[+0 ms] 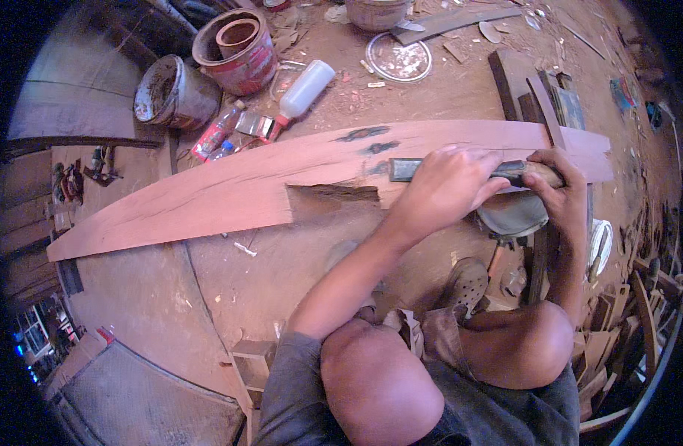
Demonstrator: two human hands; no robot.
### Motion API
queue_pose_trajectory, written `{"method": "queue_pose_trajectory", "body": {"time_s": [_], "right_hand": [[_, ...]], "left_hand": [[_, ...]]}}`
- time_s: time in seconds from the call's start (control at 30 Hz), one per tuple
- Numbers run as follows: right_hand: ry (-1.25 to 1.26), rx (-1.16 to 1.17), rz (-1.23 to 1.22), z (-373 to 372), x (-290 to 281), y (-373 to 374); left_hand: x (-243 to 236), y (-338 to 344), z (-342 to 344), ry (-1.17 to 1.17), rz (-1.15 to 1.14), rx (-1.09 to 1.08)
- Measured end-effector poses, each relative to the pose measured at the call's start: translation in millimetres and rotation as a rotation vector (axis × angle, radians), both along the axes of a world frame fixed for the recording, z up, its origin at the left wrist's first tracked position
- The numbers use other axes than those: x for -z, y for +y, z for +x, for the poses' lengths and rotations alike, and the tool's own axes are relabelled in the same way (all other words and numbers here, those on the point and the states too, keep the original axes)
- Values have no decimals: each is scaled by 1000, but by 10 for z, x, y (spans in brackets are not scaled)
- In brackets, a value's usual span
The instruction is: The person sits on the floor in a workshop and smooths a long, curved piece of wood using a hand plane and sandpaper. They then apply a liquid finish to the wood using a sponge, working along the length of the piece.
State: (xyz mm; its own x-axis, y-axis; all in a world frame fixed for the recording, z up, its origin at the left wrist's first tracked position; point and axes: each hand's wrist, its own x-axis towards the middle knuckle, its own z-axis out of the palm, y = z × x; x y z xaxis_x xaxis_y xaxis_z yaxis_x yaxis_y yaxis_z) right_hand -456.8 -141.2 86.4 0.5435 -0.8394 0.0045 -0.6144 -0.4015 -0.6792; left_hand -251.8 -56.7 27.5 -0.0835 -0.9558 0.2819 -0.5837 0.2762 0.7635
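View: head, the only one.
Tool (407,169): over the plank (230,186), right of its notch (330,202); metal end pointed left, wooden handle right. Contact with the wood could not be told.
Left hand (453,182): closed over the tool's metal middle.
Right hand (555,180): wrapped round the wooden handle.
Tool handling: judged rigid, moderately heavy, metal end the heavier; smooth metal might slip in dusty fingers. Best hold judged to be the handle, with the second hand well back from the tip.
Plank handling: long, tapered leftward; judged stiff and heavy. Cracks along the grain and the notch looked like weak spots; lifting judged best with a hold either side of the notch.
Support: a dark beam (514,85) seemed to run under the right end; left-end support unclear.
Floor (460,89): reddish, dusty, strewn with chips.
Room: bucket (196,97), red tub (256,70) and white bottle (308,89) beyond the plank; round lid (399,58) farther right; wood scraps (601,349) at lower right.
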Motion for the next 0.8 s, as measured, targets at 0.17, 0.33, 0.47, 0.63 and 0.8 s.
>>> {"method": "queue_pose_trajectory", "body": {"time_s": [0.17, 0.33, 0.47, 0.63, 0.8], "right_hand": [[16, -21, -14, -96, -56, -52], [-18, 57, 52, -253, -13, -110], [-22, 23, 42, -151, 23, -48], [-2, -81, -49, -29, 62, -117], [1, -99, -44, 52, 48, -79]], "left_hand": [[16, -104, -99, -49, 44, 48], [-34, -182, -187, 26, 73, 73], [1, -98, -81, -5, 64, 55], [25, -71, 20, -9, 12, 18], [-25, 11, 121, 23, 75, 33]]}}
